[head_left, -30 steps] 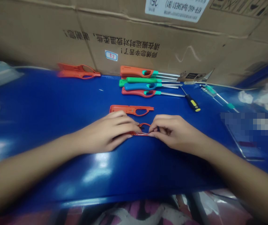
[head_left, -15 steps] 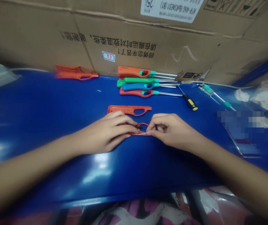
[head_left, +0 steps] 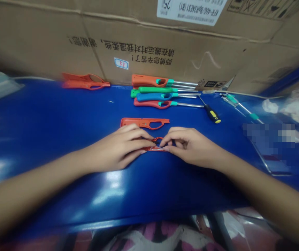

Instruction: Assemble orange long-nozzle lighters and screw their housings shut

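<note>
Nearby lies an orange shell (head_left: 141, 122); fingers of left hand (head_left: 124, 144) clamp a casing (head_left: 158, 149), those of right hand (head_left: 188, 144) apart.

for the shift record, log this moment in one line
left hand: on red shell | right hand: fingers at its right end | black-yellow screwdriver: lying untouched

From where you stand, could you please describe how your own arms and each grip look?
My left forearm and right forearm show no sleeves. The left grip and right grip are ungloved, with no ring, watch or bracelet visible.
</note>
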A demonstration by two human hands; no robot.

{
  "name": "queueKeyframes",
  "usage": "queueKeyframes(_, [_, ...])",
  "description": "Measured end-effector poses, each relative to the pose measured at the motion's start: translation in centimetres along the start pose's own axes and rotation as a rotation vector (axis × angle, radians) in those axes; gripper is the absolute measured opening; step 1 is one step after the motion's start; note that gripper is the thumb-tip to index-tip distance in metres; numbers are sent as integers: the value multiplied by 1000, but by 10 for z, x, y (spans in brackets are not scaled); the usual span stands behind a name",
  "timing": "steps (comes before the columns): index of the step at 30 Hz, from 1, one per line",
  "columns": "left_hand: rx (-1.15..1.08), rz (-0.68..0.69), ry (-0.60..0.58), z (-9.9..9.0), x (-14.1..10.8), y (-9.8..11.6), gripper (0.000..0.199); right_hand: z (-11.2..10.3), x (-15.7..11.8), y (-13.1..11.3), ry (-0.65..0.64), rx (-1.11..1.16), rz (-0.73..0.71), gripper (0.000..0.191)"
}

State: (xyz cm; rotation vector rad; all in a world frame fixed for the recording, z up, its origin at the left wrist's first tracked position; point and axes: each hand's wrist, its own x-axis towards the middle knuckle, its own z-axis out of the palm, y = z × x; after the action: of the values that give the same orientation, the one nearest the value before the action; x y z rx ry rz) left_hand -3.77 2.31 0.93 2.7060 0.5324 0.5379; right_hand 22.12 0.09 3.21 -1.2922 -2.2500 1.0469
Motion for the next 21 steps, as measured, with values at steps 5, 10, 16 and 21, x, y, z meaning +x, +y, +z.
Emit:
queueKeyframes(5, [-11, -7, -21, 0, -1, 0, 29, -2, -1, -1, -34, 22, -1, 10])
queueKeyframes(10, [-4, 0, -26, 0, -1, 0, 33, -2, -3, -1, -27, -10, -5, 10])
queueKeyframes(16, [25, 36, -38, -1, -1, -2, 40, -1, -4, -4, -29, -46, 8, 10])
queueKeyframes(21, [28, 28, -39, -2, -1, -1, 39, -1, -5, -3, -18, -49, 12, 10])
